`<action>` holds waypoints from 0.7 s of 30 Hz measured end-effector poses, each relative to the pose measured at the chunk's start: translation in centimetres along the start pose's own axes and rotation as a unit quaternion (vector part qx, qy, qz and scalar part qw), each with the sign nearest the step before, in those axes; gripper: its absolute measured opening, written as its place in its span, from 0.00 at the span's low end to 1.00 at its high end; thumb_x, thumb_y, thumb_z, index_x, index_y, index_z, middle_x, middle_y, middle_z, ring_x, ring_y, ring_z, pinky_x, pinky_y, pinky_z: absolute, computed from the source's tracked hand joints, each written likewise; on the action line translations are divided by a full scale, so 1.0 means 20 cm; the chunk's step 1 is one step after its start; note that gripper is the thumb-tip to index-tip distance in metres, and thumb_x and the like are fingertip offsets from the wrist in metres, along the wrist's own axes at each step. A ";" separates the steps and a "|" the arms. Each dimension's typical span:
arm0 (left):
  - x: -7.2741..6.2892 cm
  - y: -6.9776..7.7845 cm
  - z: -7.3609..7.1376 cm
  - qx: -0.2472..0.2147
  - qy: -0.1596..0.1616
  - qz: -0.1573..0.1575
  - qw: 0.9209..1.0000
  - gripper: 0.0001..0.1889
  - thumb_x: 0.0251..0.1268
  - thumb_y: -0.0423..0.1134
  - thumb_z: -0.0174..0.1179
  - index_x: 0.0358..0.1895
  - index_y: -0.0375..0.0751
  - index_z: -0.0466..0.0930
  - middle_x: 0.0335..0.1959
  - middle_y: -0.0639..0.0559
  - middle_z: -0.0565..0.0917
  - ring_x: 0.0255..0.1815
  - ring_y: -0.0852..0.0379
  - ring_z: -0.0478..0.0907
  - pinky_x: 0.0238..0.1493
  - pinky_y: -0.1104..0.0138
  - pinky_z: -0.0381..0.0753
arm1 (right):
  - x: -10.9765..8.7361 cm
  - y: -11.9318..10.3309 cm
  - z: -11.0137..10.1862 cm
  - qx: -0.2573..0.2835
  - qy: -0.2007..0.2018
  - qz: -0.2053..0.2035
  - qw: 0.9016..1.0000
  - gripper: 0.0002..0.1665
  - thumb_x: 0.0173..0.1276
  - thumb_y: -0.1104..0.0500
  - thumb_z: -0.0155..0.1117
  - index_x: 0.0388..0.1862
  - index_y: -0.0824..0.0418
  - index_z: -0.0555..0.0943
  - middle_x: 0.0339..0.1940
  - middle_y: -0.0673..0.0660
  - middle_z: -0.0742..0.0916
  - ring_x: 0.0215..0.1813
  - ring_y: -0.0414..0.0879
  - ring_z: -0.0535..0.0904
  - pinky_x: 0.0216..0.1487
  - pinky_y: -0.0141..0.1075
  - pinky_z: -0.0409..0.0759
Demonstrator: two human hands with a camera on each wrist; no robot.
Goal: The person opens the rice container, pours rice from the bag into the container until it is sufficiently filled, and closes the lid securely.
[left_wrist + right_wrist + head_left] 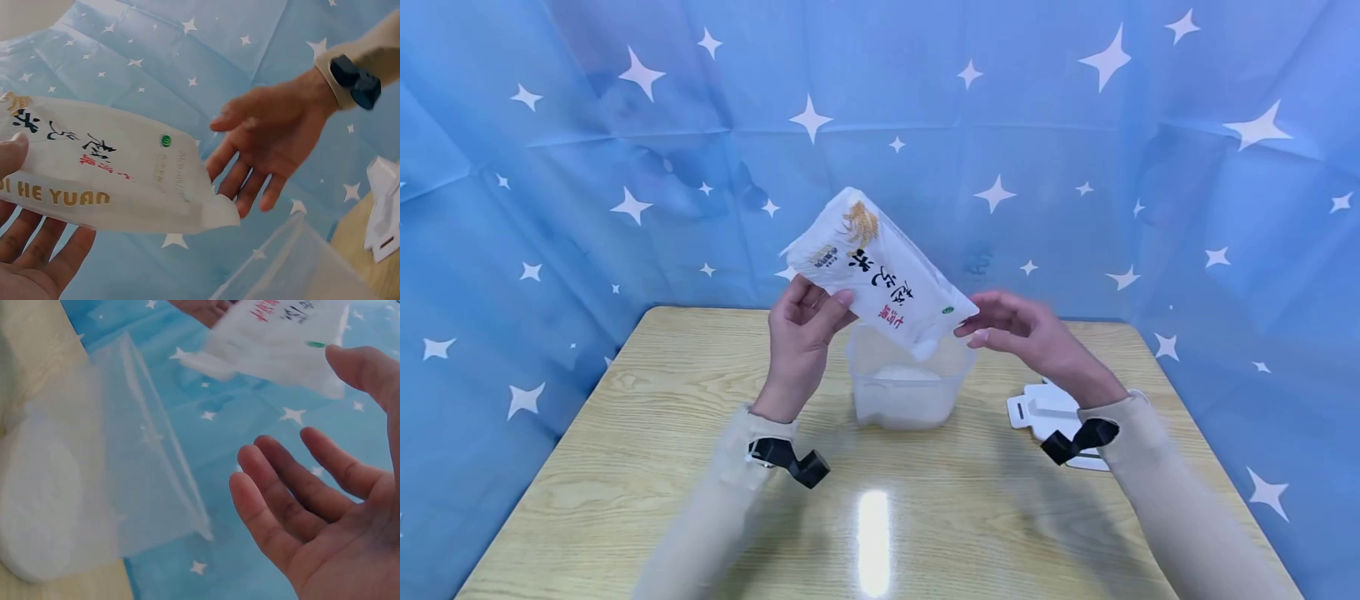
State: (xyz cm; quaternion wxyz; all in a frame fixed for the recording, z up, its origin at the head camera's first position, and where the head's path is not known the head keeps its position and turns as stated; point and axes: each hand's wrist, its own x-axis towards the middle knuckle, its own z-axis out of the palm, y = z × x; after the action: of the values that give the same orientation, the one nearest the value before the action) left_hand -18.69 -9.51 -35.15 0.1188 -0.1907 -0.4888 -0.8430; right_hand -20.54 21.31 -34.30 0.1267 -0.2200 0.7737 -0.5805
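Observation:
A white plastic rice bag [887,271] with black and red lettering hangs tilted in the air, its lower right end above a clear plastic container [898,400]. White grains lie in the container's bottom. My left hand [797,350] pinches the bag's lower left edge, thumb on the printed face and fingers behind. Just off the bag's right corner is my right hand [1033,333]; in the right wrist view its fingers [294,506] are spread and relaxed, holding nothing. From the left wrist view, the bag [125,169] looks slack and mostly flat.
To the right on the wooden table [700,500], a white plastic lid [1045,408] with clips lies partly under my right forearm. A blue star-printed curtain [880,83] stands behind and along both sides of the table.

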 end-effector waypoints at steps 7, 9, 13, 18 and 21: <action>-0.04 -0.07 0.05 -0.097 0.049 -0.033 0.994 0.16 0.73 0.29 0.59 0.59 0.47 0.76 0.51 0.55 0.88 0.53 0.58 0.87 0.55 0.62 0.89 | 0.02 0.05 0.11 0.028 -0.020 0.004 0.999 0.34 0.74 0.56 0.67 0.76 0.53 0.68 0.66 0.57 0.83 0.63 0.47 0.83 0.63 0.40 0.85; -0.05 -0.09 0.07 -0.115 0.054 -0.041 0.991 0.16 0.73 0.30 0.60 0.59 0.47 0.76 0.52 0.55 0.88 0.54 0.57 0.86 0.57 0.61 0.88 | 0.02 0.06 0.15 0.049 -0.029 -0.006 0.998 0.36 0.75 0.59 0.65 0.78 0.53 0.66 0.66 0.61 0.83 0.63 0.49 0.83 0.63 0.44 0.86; -0.07 -0.12 0.11 -0.146 0.063 -0.058 0.986 0.17 0.74 0.31 0.59 0.61 0.47 0.75 0.56 0.54 0.87 0.58 0.56 0.85 0.62 0.59 0.86 | 0.03 0.08 0.23 0.098 -0.042 -0.036 0.994 0.35 0.76 0.64 0.62 0.79 0.53 0.64 0.65 0.65 0.84 0.64 0.55 0.83 0.64 0.53 0.84; -0.09 -0.16 0.15 -0.168 0.077 -0.067 0.981 0.18 0.73 0.29 0.58 0.62 0.46 0.74 0.56 0.54 0.87 0.59 0.55 0.84 0.65 0.58 0.83 | 0.05 0.08 0.31 0.169 -0.037 -0.081 0.982 0.37 0.75 0.68 0.61 0.78 0.52 0.63 0.64 0.59 0.85 0.63 0.56 0.84 0.62 0.52 0.86; -0.10 -0.17 0.17 -0.177 0.085 -0.072 0.978 0.19 0.71 0.29 0.62 0.61 0.45 0.75 0.54 0.54 0.87 0.58 0.56 0.85 0.65 0.58 0.83 | 0.06 0.07 0.34 0.212 -0.028 -0.109 0.971 0.39 0.74 0.66 0.63 0.79 0.52 0.61 0.68 0.57 0.82 0.64 0.54 0.83 0.61 0.49 0.86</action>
State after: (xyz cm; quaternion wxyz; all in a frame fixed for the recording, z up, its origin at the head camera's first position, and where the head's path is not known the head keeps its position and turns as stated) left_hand -17.52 -4.87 -37.25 0.0630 -0.1006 -0.3323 -0.9357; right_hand -18.85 15.23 -37.49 0.1275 -0.2875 0.6004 -0.7352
